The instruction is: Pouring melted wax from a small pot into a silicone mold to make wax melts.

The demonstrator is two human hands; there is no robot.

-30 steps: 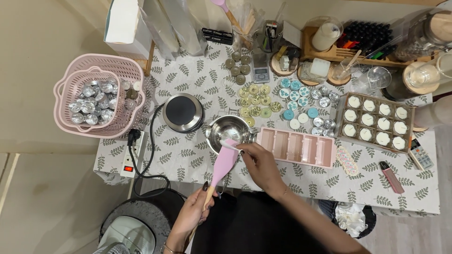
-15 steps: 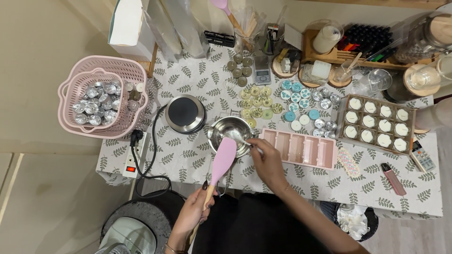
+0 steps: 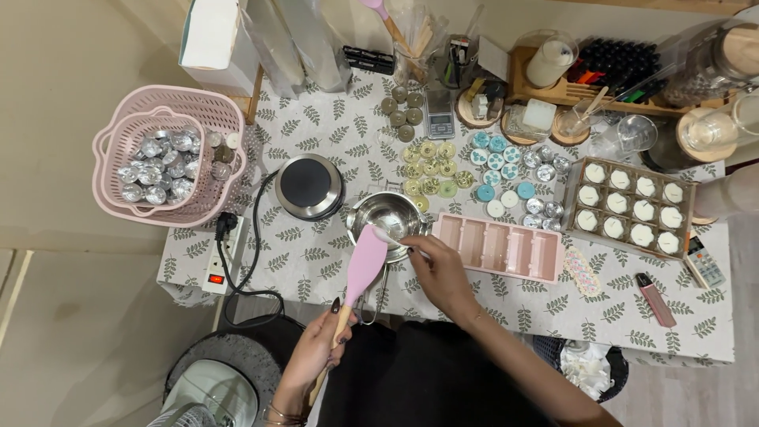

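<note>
Pink silicone spatula [image 3: 364,265] with wooden handle, tilted, blade up over near-left rim of steel pot [image 3: 389,219]. Pot is small, shiny, round, upright at table centre, handle pointing near. Thin white stick [image 3: 395,239] lies slanted across the pot's near rim, touching spatula blade.

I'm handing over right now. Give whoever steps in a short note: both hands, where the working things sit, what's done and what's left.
Left hand: grips the wooden handle of the pink spatula, blade raised at the rim of the small metal pot.
Right hand: pinches a thin white stick, tip at the spatula blade over the pot.
Pink mould: right of the pot, cavities look empty.
Done: box of white candles filled.
Left: mould unfilled; whether the spatula is clean is unclear.
</note>
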